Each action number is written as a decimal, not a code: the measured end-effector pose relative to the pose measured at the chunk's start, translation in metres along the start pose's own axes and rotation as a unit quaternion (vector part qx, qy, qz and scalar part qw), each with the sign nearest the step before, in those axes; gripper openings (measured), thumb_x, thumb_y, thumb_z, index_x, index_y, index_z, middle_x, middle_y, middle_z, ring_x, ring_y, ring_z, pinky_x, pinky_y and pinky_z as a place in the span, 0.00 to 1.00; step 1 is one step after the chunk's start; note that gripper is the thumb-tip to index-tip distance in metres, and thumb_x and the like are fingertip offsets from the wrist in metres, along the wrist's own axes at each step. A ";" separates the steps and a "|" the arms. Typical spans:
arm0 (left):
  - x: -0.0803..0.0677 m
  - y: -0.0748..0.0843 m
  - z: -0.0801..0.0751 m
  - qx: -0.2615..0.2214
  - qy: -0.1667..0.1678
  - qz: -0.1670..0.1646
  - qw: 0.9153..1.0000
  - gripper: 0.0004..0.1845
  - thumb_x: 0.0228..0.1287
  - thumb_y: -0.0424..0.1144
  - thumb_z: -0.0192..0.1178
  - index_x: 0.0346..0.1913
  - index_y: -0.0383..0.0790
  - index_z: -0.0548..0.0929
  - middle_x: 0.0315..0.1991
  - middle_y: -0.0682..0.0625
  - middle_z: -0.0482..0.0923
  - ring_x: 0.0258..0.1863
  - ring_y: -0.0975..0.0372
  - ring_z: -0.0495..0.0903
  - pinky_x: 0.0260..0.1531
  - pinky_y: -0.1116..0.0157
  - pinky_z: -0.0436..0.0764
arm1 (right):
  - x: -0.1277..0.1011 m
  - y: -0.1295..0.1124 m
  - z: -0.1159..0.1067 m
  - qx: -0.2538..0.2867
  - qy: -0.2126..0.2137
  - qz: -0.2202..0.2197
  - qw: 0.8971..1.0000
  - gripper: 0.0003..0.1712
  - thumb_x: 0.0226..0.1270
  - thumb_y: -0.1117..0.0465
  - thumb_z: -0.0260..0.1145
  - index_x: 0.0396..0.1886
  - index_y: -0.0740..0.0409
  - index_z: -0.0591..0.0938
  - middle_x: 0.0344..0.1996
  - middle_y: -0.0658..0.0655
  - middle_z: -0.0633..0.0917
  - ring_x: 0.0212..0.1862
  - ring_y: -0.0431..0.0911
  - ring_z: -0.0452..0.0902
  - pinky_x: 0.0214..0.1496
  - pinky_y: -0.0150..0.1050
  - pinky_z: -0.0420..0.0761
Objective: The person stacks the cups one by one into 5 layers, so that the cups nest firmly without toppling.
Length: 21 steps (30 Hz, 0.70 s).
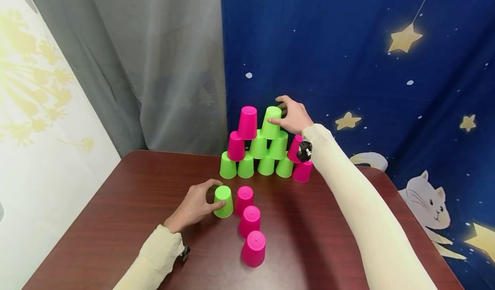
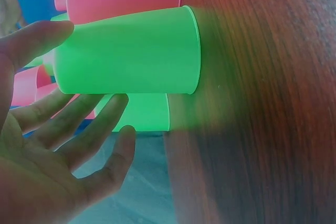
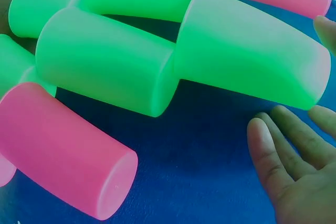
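Note:
My left hand (image 1: 195,206) has its thumb and fingers round an upside-down green cup (image 1: 223,202) near the table's middle. In the left wrist view that cup (image 2: 128,51) has the thumb at its base edge and fingertips along its opposite side. My right hand (image 1: 294,114) is at the top of a cup pyramid, around a green cup (image 1: 270,129) in the third row. The right wrist view shows this cup (image 3: 252,51) resting on the row below, with the fingers (image 3: 268,150) spread and apart from it. Left of it stands a pink cup (image 1: 247,122).
The pyramid's lower rows mix green cups (image 1: 228,166) and pink cups (image 1: 302,172), all upside down. Three loose pink cups (image 1: 253,249) stand in a line toward me on the brown table (image 1: 154,174). Grey and blue curtains (image 1: 309,45) hang behind; a white panel (image 1: 38,131) borders the left.

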<state>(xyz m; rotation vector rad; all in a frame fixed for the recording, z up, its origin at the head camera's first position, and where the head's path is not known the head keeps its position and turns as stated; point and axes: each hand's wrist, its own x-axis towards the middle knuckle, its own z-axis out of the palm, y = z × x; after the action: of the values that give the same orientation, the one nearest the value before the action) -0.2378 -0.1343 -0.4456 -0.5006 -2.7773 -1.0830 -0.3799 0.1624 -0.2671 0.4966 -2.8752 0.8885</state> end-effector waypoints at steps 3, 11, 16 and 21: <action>0.000 0.000 0.000 0.001 0.004 0.002 1.000 0.26 0.55 0.43 0.75 0.56 0.42 0.81 0.47 0.50 0.86 0.49 0.53 0.83 0.49 0.55 0.81 | -0.005 0.002 -0.003 0.004 0.010 0.001 1.000 0.44 0.65 0.49 0.71 0.75 0.55 0.63 0.69 0.63 0.74 0.68 0.56 0.73 0.68 0.54 0.76; 0.001 -0.002 -0.004 -0.003 0.012 0.007 1.000 0.25 0.55 0.43 0.75 0.56 0.42 0.81 0.47 0.49 0.86 0.48 0.52 0.83 0.49 0.55 0.81 | -0.025 0.003 -0.013 0.019 0.035 -0.009 0.999 0.44 0.64 0.49 0.72 0.75 0.56 0.64 0.69 0.62 0.73 0.70 0.56 0.70 0.70 0.56 0.73; 0.001 -0.001 -0.009 -0.001 0.014 0.011 1.000 0.25 0.56 0.44 0.74 0.56 0.43 0.81 0.48 0.50 0.86 0.49 0.54 0.83 0.50 0.54 0.81 | -0.044 0.003 -0.018 0.025 0.046 -0.024 0.998 0.43 0.64 0.53 0.72 0.74 0.57 0.65 0.69 0.62 0.74 0.69 0.56 0.71 0.66 0.56 0.76; 0.003 0.003 -0.018 0.001 0.021 0.029 0.999 0.24 0.55 0.43 0.75 0.55 0.45 0.81 0.47 0.50 0.86 0.48 0.53 0.84 0.49 0.52 0.83 | -0.066 0.004 -0.017 0.027 0.048 -0.043 0.998 0.40 0.63 0.55 0.73 0.72 0.55 0.67 0.67 0.60 0.76 0.67 0.55 0.73 0.61 0.54 0.80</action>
<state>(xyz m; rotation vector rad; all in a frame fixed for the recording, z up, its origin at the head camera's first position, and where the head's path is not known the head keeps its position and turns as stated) -0.2398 -0.1432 -0.4300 -0.5477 -2.7100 -1.0657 -0.3195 0.1933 -0.2668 0.5619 -2.7283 0.9503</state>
